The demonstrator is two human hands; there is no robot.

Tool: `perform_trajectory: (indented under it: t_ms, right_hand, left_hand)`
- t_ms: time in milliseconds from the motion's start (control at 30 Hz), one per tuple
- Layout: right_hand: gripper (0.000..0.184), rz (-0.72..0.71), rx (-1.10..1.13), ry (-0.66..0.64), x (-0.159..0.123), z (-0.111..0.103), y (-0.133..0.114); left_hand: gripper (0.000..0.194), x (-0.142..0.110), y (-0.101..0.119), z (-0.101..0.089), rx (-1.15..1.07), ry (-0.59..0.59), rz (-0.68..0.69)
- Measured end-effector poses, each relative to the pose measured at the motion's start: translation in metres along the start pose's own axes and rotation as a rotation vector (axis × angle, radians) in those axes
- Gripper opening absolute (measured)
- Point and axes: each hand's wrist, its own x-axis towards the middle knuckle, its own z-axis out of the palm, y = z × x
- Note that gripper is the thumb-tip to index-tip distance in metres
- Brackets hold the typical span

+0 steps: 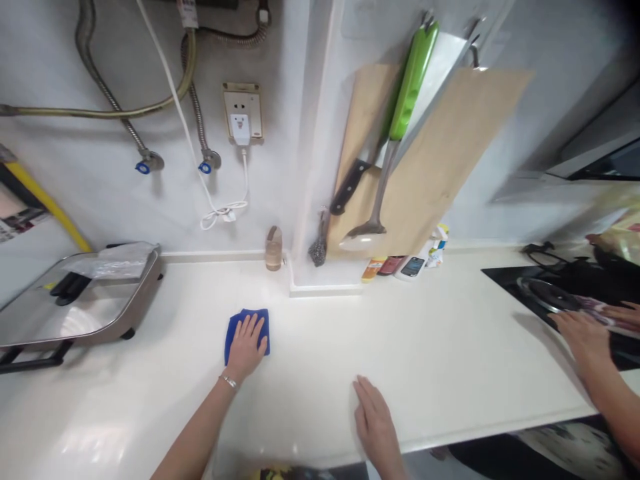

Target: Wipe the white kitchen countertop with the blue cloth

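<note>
My left hand (248, 344) lies flat on a folded blue cloth (235, 325), its fingers spread out and pressing it against the white countertop (310, 360). A bracelet circles that wrist. Toward the front edge, my right hand (374, 419) is over the counter with its fingers stretched out and close together. Nothing shows in it. Whether its fingertips touch the surface I cannot tell.
An electric pan (120, 303) with a lid stands at left. By the wall are a small brown bottle (273, 250) and several bottles (393, 267). A ladle (385, 193), knife (350, 187) and cutting board (460, 153) hang above. Another person's hands (585, 337) work at the cooktop (505, 277).
</note>
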Motion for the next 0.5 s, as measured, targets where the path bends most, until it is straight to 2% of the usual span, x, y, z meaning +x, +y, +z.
perform_trajectory:
  t_ms: [100, 233, 367, 500]
  right_hand:
    - [0.057, 0.007, 0.000, -0.015, -0.001, -0.001, -0.002]
    - [0.055, 0.019, -0.007, -0.039, -0.003, 0.001, 0.002]
    - [0.052, -0.004, -0.018, -0.019, -0.006, 0.005, 0.011]
    - [0.053, -0.011, -0.020, -0.055, -0.010, 0.005, 0.020]
  left_hand:
    - [0.054, -0.008, -0.013, -0.010, 0.019, -0.008, -0.042]
    - [0.054, 0.004, -0.020, -0.009, 0.033, 0.002, -0.088]
    - [0.055, 0.037, -0.026, 0.001, 0.033, 0.007, -0.165]
    - [0.056, 0.082, -0.042, 0.016, 0.022, -0.019, -0.177]
